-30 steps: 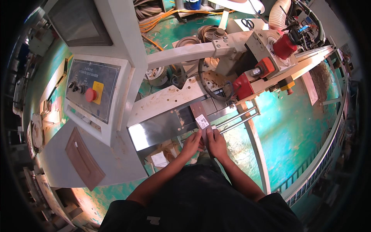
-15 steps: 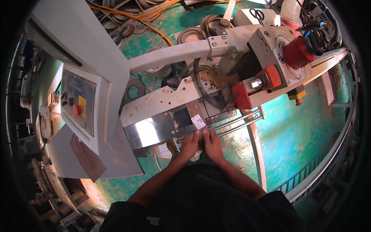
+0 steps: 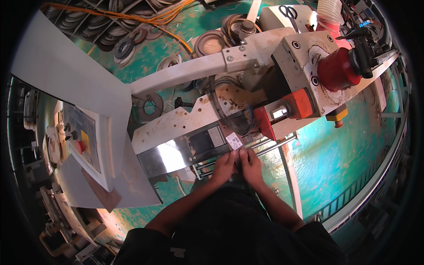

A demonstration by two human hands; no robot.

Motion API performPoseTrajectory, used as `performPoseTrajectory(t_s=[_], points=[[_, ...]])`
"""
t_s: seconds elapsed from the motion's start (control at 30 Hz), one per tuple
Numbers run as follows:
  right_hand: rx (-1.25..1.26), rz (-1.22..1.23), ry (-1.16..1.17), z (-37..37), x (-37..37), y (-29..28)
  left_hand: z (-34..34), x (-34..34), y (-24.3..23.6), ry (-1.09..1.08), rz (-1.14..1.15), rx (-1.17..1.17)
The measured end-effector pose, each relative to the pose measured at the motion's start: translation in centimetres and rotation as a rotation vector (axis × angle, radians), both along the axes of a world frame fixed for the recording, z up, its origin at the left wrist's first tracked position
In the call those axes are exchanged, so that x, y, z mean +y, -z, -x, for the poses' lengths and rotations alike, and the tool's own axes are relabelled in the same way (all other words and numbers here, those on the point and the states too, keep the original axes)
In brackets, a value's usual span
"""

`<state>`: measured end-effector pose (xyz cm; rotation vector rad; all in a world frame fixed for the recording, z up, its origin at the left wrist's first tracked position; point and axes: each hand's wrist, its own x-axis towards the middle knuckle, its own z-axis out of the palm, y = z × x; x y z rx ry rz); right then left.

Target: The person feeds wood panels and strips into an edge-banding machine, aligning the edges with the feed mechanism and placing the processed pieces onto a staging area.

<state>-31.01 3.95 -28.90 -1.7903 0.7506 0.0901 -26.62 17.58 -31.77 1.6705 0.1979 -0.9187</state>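
Observation:
A narrow brown board (image 3: 226, 126) with a white printed label (image 3: 234, 141) lies across the metal bed (image 3: 170, 155) of a machine. Its far end reaches under the dark curved hose by the machine's working parts. My left hand (image 3: 224, 168) and my right hand (image 3: 251, 168) sit side by side at the board's near end, thumbs on top just below the label. Both hands are closed on it; the fingers underneath are hidden. Right of the board is a red and orange machine unit (image 3: 288, 108).
A grey cabinet with a control panel (image 3: 79, 137) and red button stands at left. Across the back runs a pale machine arm (image 3: 185, 70). Coils of edging strip (image 3: 212, 43) and orange cables (image 3: 132, 18) lie behind. Metal rails (image 3: 276, 145) stick out at right over the green floor.
Both hands and the board have slid right along the machine bed, closer to the red unit. A light metal plate now shows left of the board. The view has shifted slightly.

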Motion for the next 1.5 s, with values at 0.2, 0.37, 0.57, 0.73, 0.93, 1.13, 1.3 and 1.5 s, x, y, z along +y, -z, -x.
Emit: performPoseTrajectory(t_s=[0.2, 0.37, 0.57, 0.73, 0.93, 1.13, 1.3, 1.5], points=[[0.062, -0.045, 0.012, -0.3, -4.3, -0.3, -0.3, -4.2, 0.0, 0.002, 0.029, -0.013], [0.034, -0.080, 0.030, 0.0, -9.4, 0.8, -0.5, -9.4, 0.2, 0.018, 0.049, -0.003], [-0.042, -0.090, 0.083, 0.8, -15.9, 3.6, -0.8, -15.9, 0.9, 0.060, 0.058, 0.006], [-0.005, -0.165, 0.076, 0.1, -21.6, 2.7, -2.0, -20.7, 1.0, 0.114, 0.199, 0.082], [0.004, 0.034, 0.007, -0.8, -27.2, 1.5, -0.8, -14.3, 0.6, 0.507, 0.310, -0.141], [-0.331, 1.044, 0.346, 5.0, -25.3, 1.9, 0.8, 10.2, -6.7, 0.232, 0.187, -0.062], [-0.292, 0.918, 0.438, 9.2, -15.9, 2.4, 3.0, 36.0, -8.0, -0.716, -0.399, -0.617], [-0.358, 0.646, 0.242, 9.0, -4.1, 3.3, 3.6, 67.9, -3.4, -1.011, -1.550, -0.769]])
